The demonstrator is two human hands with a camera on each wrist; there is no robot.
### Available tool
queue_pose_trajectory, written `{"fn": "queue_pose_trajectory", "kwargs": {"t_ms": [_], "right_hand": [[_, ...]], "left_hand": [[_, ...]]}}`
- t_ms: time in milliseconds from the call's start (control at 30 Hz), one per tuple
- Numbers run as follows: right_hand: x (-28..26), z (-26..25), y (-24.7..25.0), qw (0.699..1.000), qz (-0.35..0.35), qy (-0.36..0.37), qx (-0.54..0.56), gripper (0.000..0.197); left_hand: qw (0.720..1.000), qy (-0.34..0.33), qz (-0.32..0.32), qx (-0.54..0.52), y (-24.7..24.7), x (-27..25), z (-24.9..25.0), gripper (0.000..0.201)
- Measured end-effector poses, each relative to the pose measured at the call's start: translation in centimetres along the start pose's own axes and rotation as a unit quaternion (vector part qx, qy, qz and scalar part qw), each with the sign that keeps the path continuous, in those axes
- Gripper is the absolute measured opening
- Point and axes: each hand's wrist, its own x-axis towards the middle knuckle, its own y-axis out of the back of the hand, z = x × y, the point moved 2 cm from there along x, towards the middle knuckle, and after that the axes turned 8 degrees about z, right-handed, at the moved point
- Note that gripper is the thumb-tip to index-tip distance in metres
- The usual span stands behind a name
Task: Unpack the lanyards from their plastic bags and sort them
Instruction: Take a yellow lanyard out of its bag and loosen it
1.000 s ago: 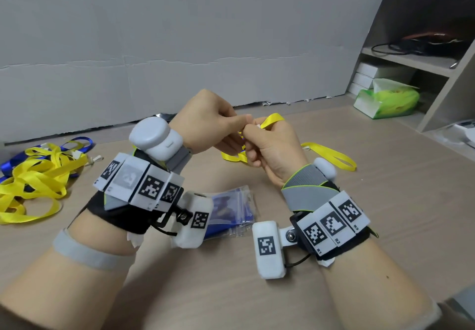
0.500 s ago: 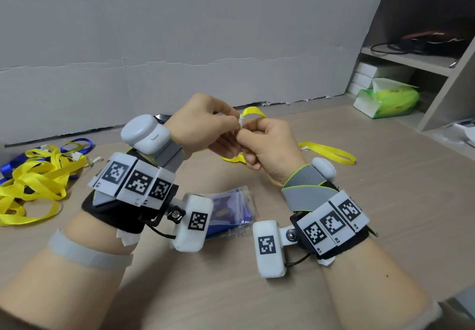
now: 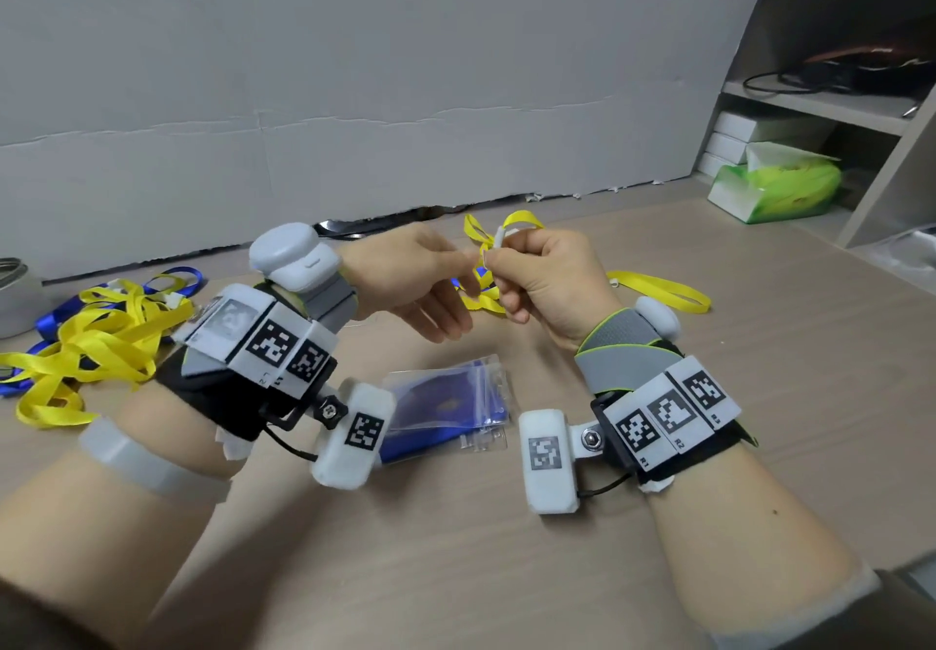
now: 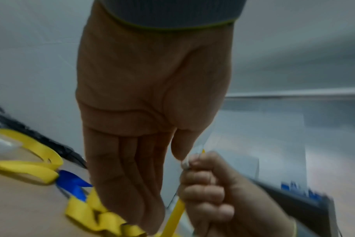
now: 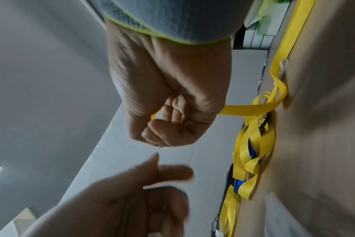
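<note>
My right hand [image 3: 527,269] is curled round a yellow lanyard [image 3: 521,220] and pinches its white clip end above the table; the strap trails down to the table behind [image 3: 658,290]. In the right wrist view the fist [image 5: 168,121] grips the yellow strap [image 5: 251,109]. My left hand [image 3: 430,285] is just left of it with fingers straight and holds nothing; its palm [image 4: 144,96] shows flat in the left wrist view. A clear plastic bag with a blue lanyard [image 3: 445,406] lies on the table between my wrists.
A pile of yellow and blue lanyards [image 3: 96,335] lies at the table's left. A green tissue pack [image 3: 775,183] sits by the shelf unit [image 3: 830,102] at the right. A grey wall panel [image 3: 354,92] runs along the table's back edge.
Both hands were pinching the lanyard's end together. The left hand has let go and opened, drifting slightly left, while the right hand keeps hold and has risen a little.
</note>
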Motion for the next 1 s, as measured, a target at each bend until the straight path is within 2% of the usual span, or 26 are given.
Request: {"fn": "queue_pose_trajectory", "kwargs": {"t_ms": [100, 167, 233, 300, 367, 467, 800, 1000], "right_hand": [[0.2, 0.1, 0.2, 1.000, 0.005, -0.002, -0.005, 0.028], [0.2, 0.1, 0.3, 1.000, 0.003, -0.004, -0.004, 0.029], [0.2, 0.1, 0.2, 1.000, 0.002, -0.005, -0.004, 0.029], [0.2, 0.2, 0.2, 1.000, 0.003, -0.006, -0.004, 0.029], [0.2, 0.3, 0.3, 1.000, 0.005, -0.008, -0.003, 0.028], [0.3, 0.5, 0.4, 1.000, 0.002, -0.011, -0.001, 0.028], [0.2, 0.5, 0.5, 1.000, 0.000, -0.011, -0.003, 0.031], [0.2, 0.5, 0.7, 1.000, 0.002, -0.009, -0.006, 0.030]], "left_hand": [[0.983, -0.011, -0.028, 0.181, -0.3, 0.2, -1.2, 0.029], [0.945, -0.034, -0.053, 0.321, -0.7, -0.2, -1.4, 0.027], [0.916, -0.056, -0.066, 0.392, -1.4, -0.5, -1.3, 0.035], [0.899, -0.081, -0.079, 0.424, -2.4, -0.5, -1.2, 0.047], [0.884, -0.094, -0.091, 0.449, -3.1, -0.3, -1.3, 0.056], [0.872, -0.110, -0.097, 0.467, -3.6, -0.1, -1.5, 0.060], [0.883, -0.094, -0.095, 0.450, -3.6, -0.2, -1.8, 0.067], [0.886, -0.123, -0.080, 0.440, -3.8, 0.1, -1.6, 0.055]]}}
